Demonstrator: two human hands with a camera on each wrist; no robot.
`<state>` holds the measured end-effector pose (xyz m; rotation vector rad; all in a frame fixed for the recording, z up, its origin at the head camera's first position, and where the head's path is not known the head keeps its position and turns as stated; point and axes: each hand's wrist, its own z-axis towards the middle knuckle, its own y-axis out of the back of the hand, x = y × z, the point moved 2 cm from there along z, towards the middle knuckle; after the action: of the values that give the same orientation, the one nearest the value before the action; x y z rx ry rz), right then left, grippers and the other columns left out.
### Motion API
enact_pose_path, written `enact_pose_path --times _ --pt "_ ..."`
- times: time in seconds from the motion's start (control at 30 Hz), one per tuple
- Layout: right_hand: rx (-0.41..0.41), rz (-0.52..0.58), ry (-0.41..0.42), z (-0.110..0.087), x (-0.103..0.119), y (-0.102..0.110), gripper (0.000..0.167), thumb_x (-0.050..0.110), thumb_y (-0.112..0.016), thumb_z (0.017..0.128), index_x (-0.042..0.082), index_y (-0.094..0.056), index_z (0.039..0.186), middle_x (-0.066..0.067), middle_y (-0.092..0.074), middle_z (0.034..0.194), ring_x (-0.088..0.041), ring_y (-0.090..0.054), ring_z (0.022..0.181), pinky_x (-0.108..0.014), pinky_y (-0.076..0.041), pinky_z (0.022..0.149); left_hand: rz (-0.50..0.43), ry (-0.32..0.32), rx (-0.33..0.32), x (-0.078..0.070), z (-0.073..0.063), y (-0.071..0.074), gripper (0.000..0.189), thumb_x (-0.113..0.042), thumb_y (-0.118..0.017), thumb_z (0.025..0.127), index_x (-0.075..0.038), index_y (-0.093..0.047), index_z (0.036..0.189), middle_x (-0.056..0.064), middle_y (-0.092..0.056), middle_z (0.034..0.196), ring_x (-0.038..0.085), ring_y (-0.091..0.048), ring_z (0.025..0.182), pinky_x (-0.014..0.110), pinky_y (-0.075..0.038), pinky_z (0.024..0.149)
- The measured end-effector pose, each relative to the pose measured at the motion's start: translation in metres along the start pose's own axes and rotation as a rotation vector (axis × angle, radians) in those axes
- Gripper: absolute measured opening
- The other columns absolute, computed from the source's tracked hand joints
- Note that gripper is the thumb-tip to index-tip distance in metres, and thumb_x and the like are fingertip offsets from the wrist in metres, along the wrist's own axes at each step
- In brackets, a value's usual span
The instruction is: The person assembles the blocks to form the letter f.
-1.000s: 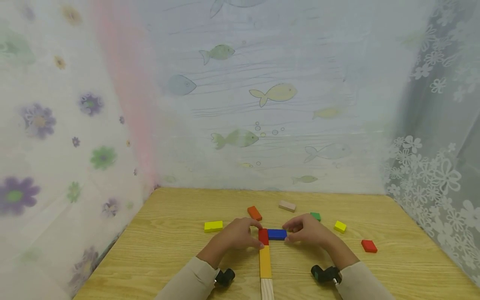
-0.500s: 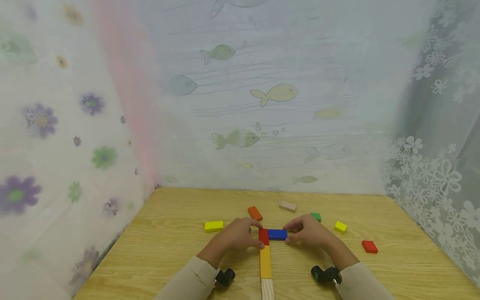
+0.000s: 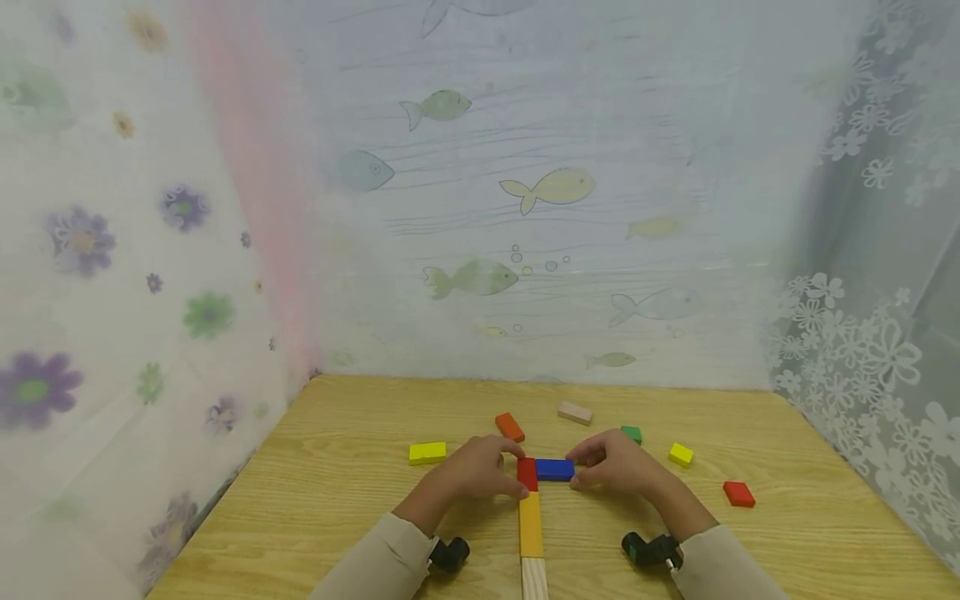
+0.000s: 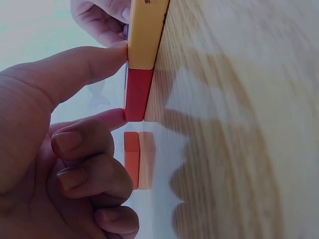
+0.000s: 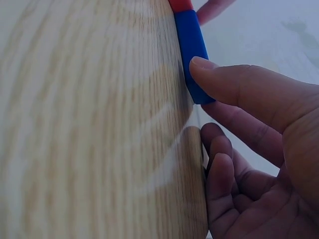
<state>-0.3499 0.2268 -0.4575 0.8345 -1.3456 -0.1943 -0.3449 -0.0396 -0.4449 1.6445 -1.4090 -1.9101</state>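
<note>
A red block [image 3: 527,473] lies at the far end of a row, in line with an orange-yellow block [image 3: 530,525] and a pale wooden block [image 3: 534,577]. My left hand [image 3: 480,468] holds the red block, index fingertip at its far end and thumb by its seam with the orange-yellow one; the other fingers curl loosely in the left wrist view. A blue block [image 3: 555,470] extends rightward from the red block's side, touching it. My right hand [image 3: 617,462] pinches the blue block's right end between thumb and index finger, most clearly in the right wrist view.
Loose blocks lie around on the wooden table [image 3: 360,517]: a yellow block [image 3: 427,452] at left, an orange block [image 3: 510,427], a pale block [image 3: 574,412], a green block [image 3: 632,433], a small yellow block [image 3: 681,454] and a red piece [image 3: 738,493]. Patterned curtains [image 3: 555,317] surround the table.
</note>
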Motion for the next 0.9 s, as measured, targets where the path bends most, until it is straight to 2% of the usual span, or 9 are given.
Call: enact_pose_path --times 0.17,0.33,0.43,0.57,0.7,0.9 --pt "0.000 0.005 -0.007 -0.001 -0.001 0.001 0.035 0.024 -0.089 0.082 0.011 -0.079 0.113 -0.006 -0.077 0.114 -0.018 -0.066 0.101 -0.038 -0.058 0.086 -0.033 0.003 -0.004 -0.002 0.000 -0.001 0.062 -0.039 -0.089 0.081 -0.018 -0.068 0.135 -0.001 -0.060 0.081 0.015 -0.050 0.069 0.031 -0.042 0.061" --pt "0.010 0.025 0.002 -0.004 0.001 0.001 0.035 0.020 -0.088 0.083 0.008 -0.079 0.114 -0.009 -0.076 0.115 -0.020 -0.067 0.102 -0.039 -0.058 0.086 -0.060 -0.007 -0.030 -0.004 -0.001 0.000 0.064 -0.036 -0.088 0.082 -0.014 -0.066 0.138 -0.001 -0.055 0.071 0.015 -0.046 0.060 0.029 -0.039 0.055" --pt "0.013 0.025 0.006 -0.004 0.001 0.002 0.036 0.019 -0.088 0.083 0.007 -0.078 0.115 -0.010 -0.076 0.115 -0.021 -0.067 0.103 -0.039 -0.058 0.086 -0.063 -0.016 -0.057 -0.003 0.000 0.004 0.061 -0.035 -0.087 0.083 -0.013 -0.067 0.136 -0.002 -0.051 0.064 0.014 -0.045 0.054 0.028 -0.037 0.051" --pt "-0.002 0.003 0.006 -0.001 0.000 0.003 0.035 0.021 -0.088 0.083 0.009 -0.079 0.115 -0.007 -0.077 0.115 -0.019 -0.066 0.102 -0.036 -0.057 0.086 -0.059 -0.046 -0.100 0.001 0.000 0.016 0.054 -0.033 -0.085 0.085 -0.012 -0.069 0.132 -0.003 -0.051 0.064 0.014 -0.046 0.054 0.028 -0.038 0.051" --pt "-0.006 -0.003 0.011 0.003 -0.002 0.002 0.035 0.023 -0.088 0.083 0.010 -0.079 0.114 -0.006 -0.077 0.114 -0.017 -0.065 0.101 -0.035 -0.056 0.085 -0.026 -0.080 -0.146 0.015 -0.007 0.036 0.049 -0.028 -0.083 0.088 -0.009 -0.069 0.131 -0.001 -0.057 0.074 0.015 -0.048 0.062 0.031 -0.041 0.057" --pt "-0.006 -0.004 -0.005 -0.001 -0.002 -0.001 0.035 0.022 -0.089 0.082 0.010 -0.079 0.114 -0.005 -0.076 0.114 -0.017 -0.065 0.099 -0.035 -0.056 0.084 0.025 -0.040 -0.207 0.042 -0.022 0.064 0.049 -0.024 -0.085 0.086 -0.008 -0.069 0.130 0.013 -0.067 0.114 0.023 -0.060 0.094 0.041 -0.053 0.075"
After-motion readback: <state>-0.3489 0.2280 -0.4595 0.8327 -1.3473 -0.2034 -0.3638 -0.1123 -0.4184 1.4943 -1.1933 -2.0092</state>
